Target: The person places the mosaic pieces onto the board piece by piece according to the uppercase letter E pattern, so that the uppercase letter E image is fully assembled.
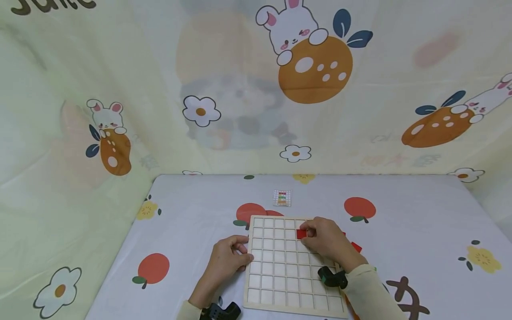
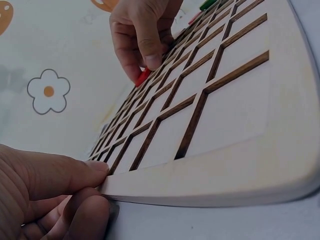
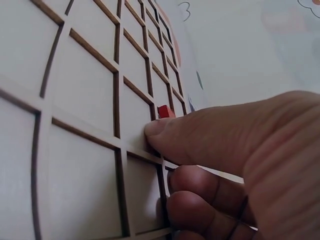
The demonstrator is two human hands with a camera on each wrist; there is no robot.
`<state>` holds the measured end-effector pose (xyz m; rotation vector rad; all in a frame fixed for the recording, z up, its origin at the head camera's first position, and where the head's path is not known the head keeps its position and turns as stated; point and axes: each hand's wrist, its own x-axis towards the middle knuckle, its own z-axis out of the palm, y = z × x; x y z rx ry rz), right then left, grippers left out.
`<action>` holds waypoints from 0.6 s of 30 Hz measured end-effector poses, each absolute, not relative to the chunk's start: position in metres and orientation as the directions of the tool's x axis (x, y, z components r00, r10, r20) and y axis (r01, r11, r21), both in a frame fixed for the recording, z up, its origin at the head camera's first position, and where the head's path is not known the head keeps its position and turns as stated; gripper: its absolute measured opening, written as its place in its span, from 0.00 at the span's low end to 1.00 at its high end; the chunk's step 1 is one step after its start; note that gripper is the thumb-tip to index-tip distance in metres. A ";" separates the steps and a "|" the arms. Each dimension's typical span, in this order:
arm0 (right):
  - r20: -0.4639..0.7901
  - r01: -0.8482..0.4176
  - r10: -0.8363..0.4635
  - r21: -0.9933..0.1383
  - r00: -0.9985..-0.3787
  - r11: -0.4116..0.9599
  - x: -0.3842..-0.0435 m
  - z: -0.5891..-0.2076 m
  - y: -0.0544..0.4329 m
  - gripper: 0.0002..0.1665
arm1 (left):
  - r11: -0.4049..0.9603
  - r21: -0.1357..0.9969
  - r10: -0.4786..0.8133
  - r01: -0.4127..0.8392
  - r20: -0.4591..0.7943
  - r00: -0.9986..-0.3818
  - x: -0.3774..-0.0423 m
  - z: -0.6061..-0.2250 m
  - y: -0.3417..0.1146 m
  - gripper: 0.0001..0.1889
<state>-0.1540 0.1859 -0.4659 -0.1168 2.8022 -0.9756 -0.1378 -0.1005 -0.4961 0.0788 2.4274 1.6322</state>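
A pale wooden grid board [image 1: 267, 268] with square cells lies on the table. At its left edge, my left hand [image 1: 229, 258] pinches the rim, thumb on top and the other fingers curled at the side. My right hand [image 1: 330, 240] reaches over the upper right of the board. Between thumb and fingers it holds a small red square tile [image 1: 301, 234] at a cell near the far edge. The right wrist view shows the red tile [image 3: 166, 111] just beyond the thumb tip, partly hidden. Whether it sits fully in the cell, I cannot tell.
Behind the board lies a small card [image 1: 282, 198] with a coloured grid pattern. Another red piece [image 1: 356, 247] lies right of the board, partly covered by the right arm. A green piece [image 2: 207, 4] shows past the board's far side. Printed fabric hangs behind the table.
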 end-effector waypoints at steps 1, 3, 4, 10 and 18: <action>-0.137 -0.016 -0.128 -0.622 -0.982 0.783 -0.154 -0.466 0.186 0.14 | 0.384 0.920 0.160 -0.081 -0.153 -0.975 -0.138 -0.496 -0.101 0.22; -0.133 -0.018 -0.128 -0.620 -0.983 0.784 -0.154 -0.466 0.186 0.16 | 0.386 0.919 0.160 -0.083 -0.155 -0.975 -0.138 -0.497 -0.101 0.22; -0.134 -0.016 -0.126 -0.619 -0.983 0.785 -0.154 -0.466 0.186 0.17 | 0.387 0.919 0.160 -0.081 -0.154 -0.975 -0.138 -0.497 -0.101 0.22; -0.107 -0.035 -0.128 -0.617 -0.986 0.786 -0.151 -0.463 0.193 0.24 | 0.389 0.918 0.161 -0.075 -0.148 -0.976 -0.138 -0.497 -0.100 0.22; -0.027 -0.073 -0.111 -0.598 -0.993 0.798 -0.142 -0.455 0.226 0.27 | 0.400 0.914 0.167 -0.073 -0.150 -0.974 -0.139 -0.496 -0.102 0.22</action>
